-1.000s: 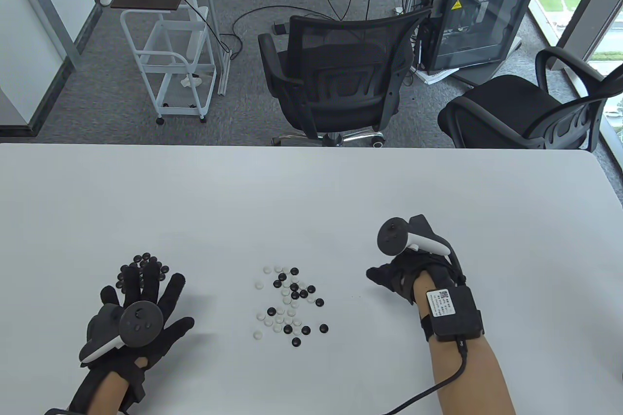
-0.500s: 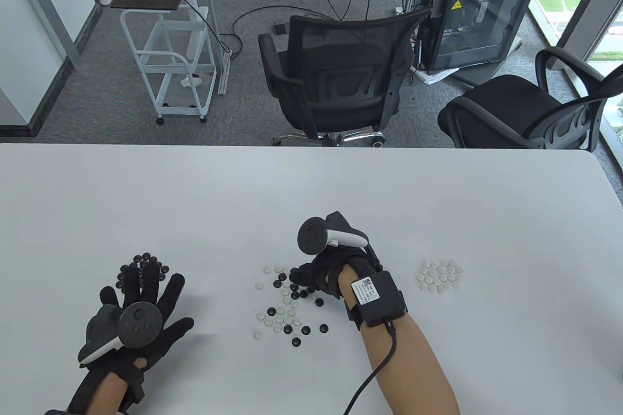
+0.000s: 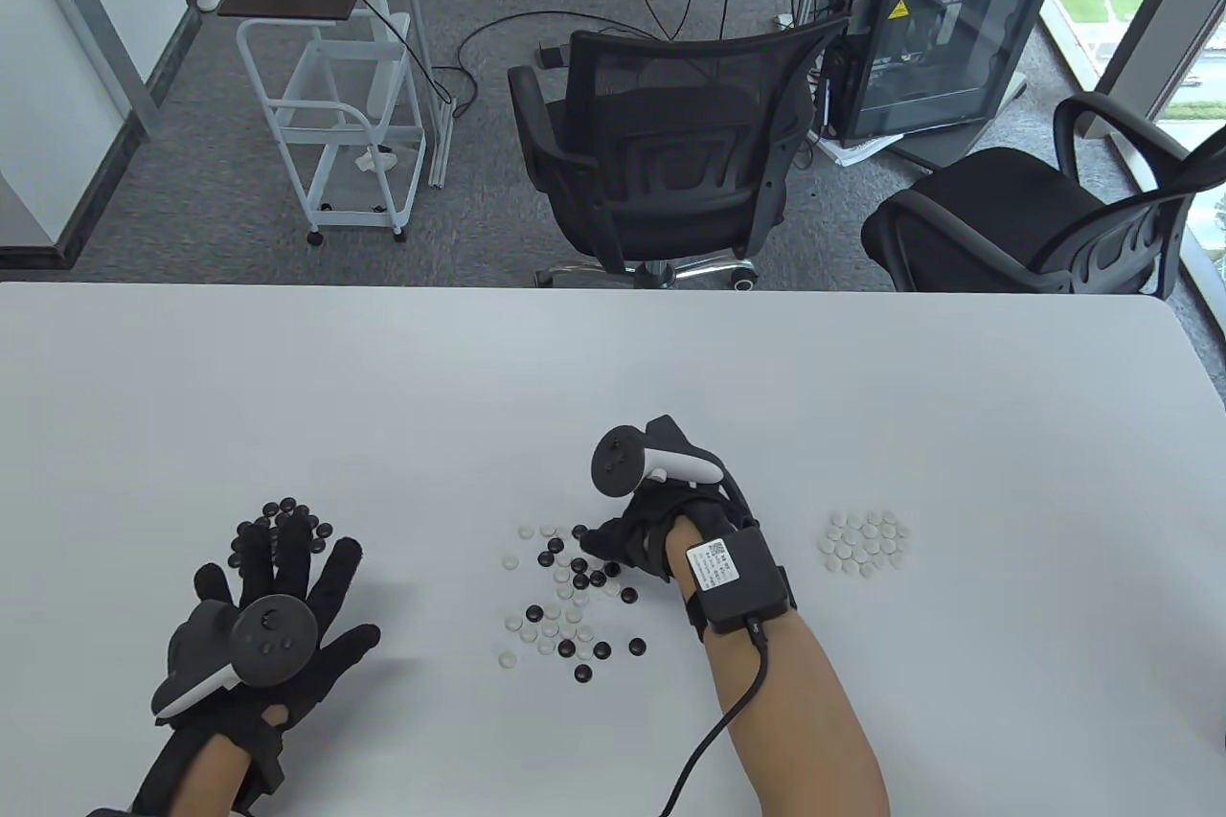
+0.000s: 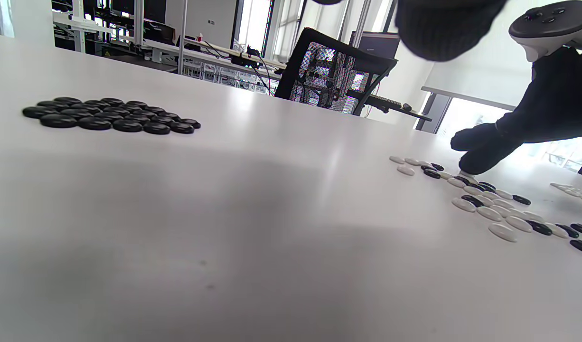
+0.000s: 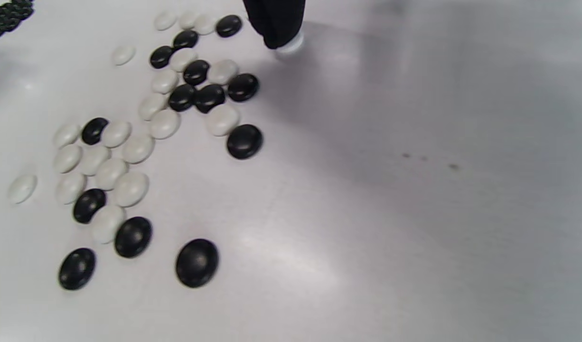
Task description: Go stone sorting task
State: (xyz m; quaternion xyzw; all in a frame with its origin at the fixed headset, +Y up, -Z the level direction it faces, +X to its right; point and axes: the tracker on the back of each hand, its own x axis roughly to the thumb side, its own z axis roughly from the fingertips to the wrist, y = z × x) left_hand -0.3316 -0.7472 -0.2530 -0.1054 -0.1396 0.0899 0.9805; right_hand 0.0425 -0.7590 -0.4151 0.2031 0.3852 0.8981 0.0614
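Right hand [image 3: 637, 537] now at mixed stones [image 3: 567, 595], fingertip [image 5: 277, 28] on white stone [image 5: 291, 45]

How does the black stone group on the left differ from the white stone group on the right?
The black stone group is dark, while the white stone group is pale. The left hand lies flat with its fingertips over part of the black group; the white group lies uncovered, apart from the right hand. Both are tight, single-colour clusters lying flat on the table.
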